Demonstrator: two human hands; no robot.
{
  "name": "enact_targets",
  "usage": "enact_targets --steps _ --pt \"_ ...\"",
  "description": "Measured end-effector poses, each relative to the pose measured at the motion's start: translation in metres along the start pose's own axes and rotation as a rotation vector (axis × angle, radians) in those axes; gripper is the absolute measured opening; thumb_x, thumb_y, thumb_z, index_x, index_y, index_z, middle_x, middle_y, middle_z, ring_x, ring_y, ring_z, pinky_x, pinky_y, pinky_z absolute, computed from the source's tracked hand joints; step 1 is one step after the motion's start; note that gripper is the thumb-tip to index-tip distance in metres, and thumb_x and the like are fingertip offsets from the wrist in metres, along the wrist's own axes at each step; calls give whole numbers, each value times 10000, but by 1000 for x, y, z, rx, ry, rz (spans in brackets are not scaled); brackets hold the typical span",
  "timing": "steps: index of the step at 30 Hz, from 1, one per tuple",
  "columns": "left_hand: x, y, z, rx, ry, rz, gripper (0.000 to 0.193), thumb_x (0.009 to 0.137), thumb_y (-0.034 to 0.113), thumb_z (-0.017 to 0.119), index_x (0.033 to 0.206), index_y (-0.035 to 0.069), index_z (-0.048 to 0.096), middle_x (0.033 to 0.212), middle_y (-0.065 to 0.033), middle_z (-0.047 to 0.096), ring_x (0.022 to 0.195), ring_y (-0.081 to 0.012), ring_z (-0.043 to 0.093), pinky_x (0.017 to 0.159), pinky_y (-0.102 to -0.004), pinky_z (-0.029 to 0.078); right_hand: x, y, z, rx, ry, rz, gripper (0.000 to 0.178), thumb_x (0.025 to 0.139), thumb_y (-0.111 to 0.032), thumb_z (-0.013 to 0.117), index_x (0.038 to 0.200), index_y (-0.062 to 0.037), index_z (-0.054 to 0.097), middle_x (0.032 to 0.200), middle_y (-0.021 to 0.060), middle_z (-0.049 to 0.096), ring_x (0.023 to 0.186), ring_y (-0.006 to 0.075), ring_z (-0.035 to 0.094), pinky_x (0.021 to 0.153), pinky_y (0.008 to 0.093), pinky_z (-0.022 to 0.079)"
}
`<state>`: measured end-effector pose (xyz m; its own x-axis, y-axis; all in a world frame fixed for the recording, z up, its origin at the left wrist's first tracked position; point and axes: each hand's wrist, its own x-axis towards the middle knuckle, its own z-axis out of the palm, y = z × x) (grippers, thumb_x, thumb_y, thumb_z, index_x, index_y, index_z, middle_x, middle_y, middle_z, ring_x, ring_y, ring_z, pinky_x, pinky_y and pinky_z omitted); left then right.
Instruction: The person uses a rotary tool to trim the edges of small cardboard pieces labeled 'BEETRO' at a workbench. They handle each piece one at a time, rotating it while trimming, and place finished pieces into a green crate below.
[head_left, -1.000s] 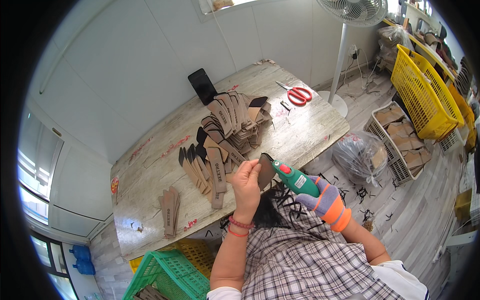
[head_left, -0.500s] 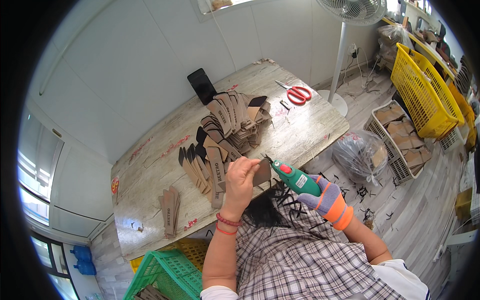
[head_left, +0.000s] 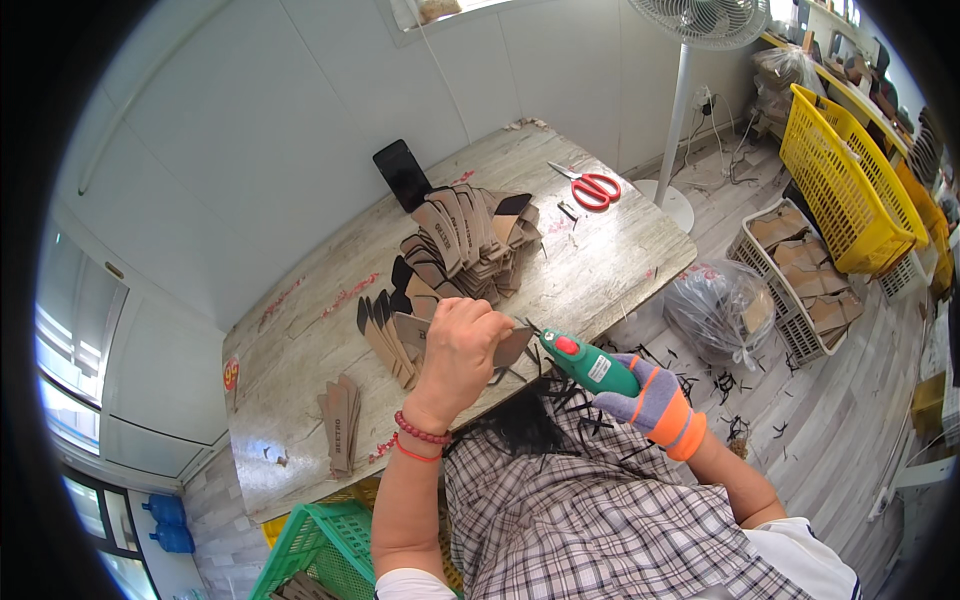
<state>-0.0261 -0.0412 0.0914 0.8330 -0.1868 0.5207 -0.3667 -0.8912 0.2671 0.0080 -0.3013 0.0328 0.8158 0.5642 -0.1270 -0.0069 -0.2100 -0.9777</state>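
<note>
My left hand (head_left: 455, 350) pinches a flat tan strip (head_left: 514, 347) with a dark edge, held over the table's near edge. My right hand (head_left: 657, 408), in a grey and orange glove, is wrapped round green electric scissors (head_left: 592, 366) with a red button. Their tip is at the strip's right end; whether the blades touch it is too small to tell. Beyond my left hand lies a heap of tan strips (head_left: 462, 235), some with black ends. A small fan of strips (head_left: 375, 335) lies beside that hand, and a separate few strips (head_left: 341, 422) lie farther left.
Red-handled scissors (head_left: 596, 192) and a black phone (head_left: 402, 174) lie on the worn table (head_left: 290, 370). Black trimmings litter my checked apron (head_left: 600, 500) and the floor. A green crate (head_left: 335, 545) stands below left; a clear bag (head_left: 720, 315), crates and a fan (head_left: 683, 130) stand right.
My left hand has shifted left with the strip, which now sits farther left and tilts differently. The electric scissors have moved slightly left in my right hand.
</note>
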Motion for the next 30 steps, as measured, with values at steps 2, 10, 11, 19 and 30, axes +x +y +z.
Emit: enact_targets --steps 2,10,11,19,30 --pt "-2 0 -1 -17 -55 -25 48 809 82 627 800 36 623 730 -70 549 746 -260 513 735 -349 397 2 4 3 -7 -4 -20 591 746 -312 805 1191 -8 562 913 59 670 767 92 613 701 254 513" --pt "-115 -104 -42 -173 225 -815 135 862 109 567 874 -8 633 804 -120 618 765 -242 590 694 -329 450 -1 15 8 67 16 63 573 771 -304 783 1187 12 547 893 55 663 759 88 604 672 250 508" --pt "-147 -133 -52 -99 256 -943 138 845 124 597 873 -5 636 797 -117 622 760 -253 590 697 -340 452 -2 18 7 66 13 43 565 780 -290 776 1185 23 538 891 54 659 754 84 603 662 243 507" --pt "-167 -183 -6 463 299 -1018 290 783 217 701 975 13 623 996 -171 616 971 -344 580 835 -410 466 -1 20 14 -6 2 70 536 785 -259 770 1176 30 543 901 64 667 766 91 612 675 248 513" --pt "-117 -230 32 371 291 -1226 260 841 126 529 1027 -55 547 995 -235 592 920 -386 589 825 -454 475 -4 21 17 -103 -8 79 585 748 -290 805 1184 7 553 924 49 659 799 87 592 718 255 498"
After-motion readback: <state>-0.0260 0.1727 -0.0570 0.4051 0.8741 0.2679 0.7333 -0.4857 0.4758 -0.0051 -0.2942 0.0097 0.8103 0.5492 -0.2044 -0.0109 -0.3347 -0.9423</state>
